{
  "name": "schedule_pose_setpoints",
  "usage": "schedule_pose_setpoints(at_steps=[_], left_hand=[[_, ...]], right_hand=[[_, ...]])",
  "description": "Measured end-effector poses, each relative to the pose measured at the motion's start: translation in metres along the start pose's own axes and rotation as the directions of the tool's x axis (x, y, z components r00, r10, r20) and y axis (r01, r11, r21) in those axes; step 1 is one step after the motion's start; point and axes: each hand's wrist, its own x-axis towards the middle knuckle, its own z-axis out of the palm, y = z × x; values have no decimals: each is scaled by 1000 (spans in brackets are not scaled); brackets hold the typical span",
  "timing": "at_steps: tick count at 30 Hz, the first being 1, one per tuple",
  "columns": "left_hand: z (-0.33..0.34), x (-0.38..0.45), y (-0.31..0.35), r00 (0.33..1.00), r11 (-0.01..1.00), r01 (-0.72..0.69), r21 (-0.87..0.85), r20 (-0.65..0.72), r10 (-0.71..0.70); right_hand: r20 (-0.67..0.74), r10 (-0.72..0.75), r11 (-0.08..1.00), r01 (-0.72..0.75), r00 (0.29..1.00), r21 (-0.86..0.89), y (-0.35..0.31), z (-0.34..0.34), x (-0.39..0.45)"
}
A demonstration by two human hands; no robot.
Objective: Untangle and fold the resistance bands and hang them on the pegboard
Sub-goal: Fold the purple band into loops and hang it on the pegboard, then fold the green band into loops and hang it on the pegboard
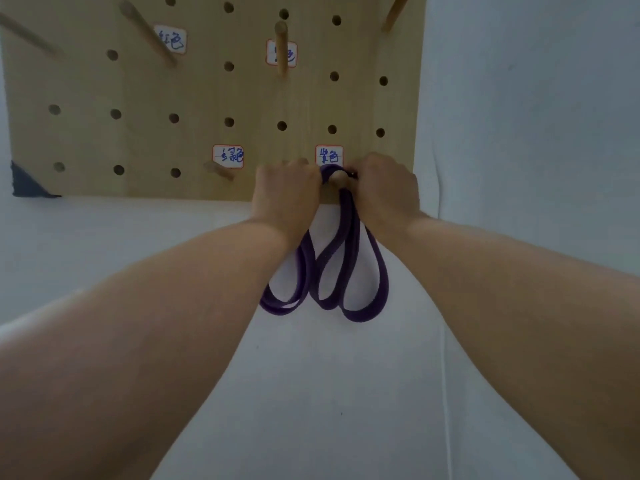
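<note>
- Pegboard [207, 98] of pale wood, seen from the head camera, mounted against a white wall [519, 133], dotted with round holes and several wooden pegs.
- Purple resistance band [346, 265] folded into several loops, top draped over a lower-right peg [338, 177], loops hanging down below the board's bottom edge in front of the wall.
- Left hand [285, 192] just left of that peg, fingers curled, gripping the band's top where it wraps the peg.
- Right hand [386, 188] just right of the peg, fingers curled, pinching the band on the other side.
- White label [329, 155] with blue handwriting directly above the peg; similar labels [228, 156] further left and higher up.
- Neighbouring peg [219, 170] to the left, bare.
- Dark triangular patch [27, 183] at the board's lower-left corner.
</note>
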Motion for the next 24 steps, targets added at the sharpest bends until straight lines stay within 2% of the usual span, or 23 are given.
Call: schedule_pose_setpoints(at_steps=[4,7,10,12,17,20,22,24], left_hand=[[-16,-2,7,998,1000,-15,-5,61,16],[-15,-8,2,976,993,46,-108,218,-21],[-3,-19,-14,901,931,146,-335,434,15],[-2,-33,-23,839,915,176,-363,542,53],[-10,-67,-41,785,898,206,-388,613,85],[-24,-80,-54,799,865,215,-453,591,111],[-33,-93,-61,808,850,226,-476,578,109],[-40,-111,-69,796,844,257,-472,598,92]], right_hand=[[110,79,997,-78,991,-14,-5,0,-4],[235,83,996,-84,968,-3,-11,-12,-18],[351,63,997,-73,934,15,-18,-19,-30],[375,98,993,-117,922,28,-21,-23,-37],[389,162,984,-180,907,11,-32,-31,-58],[429,182,976,-215,885,29,-41,-29,-69],[456,160,982,-190,876,20,-52,-29,-82],[489,73,996,-89,869,9,-65,-27,-98]])
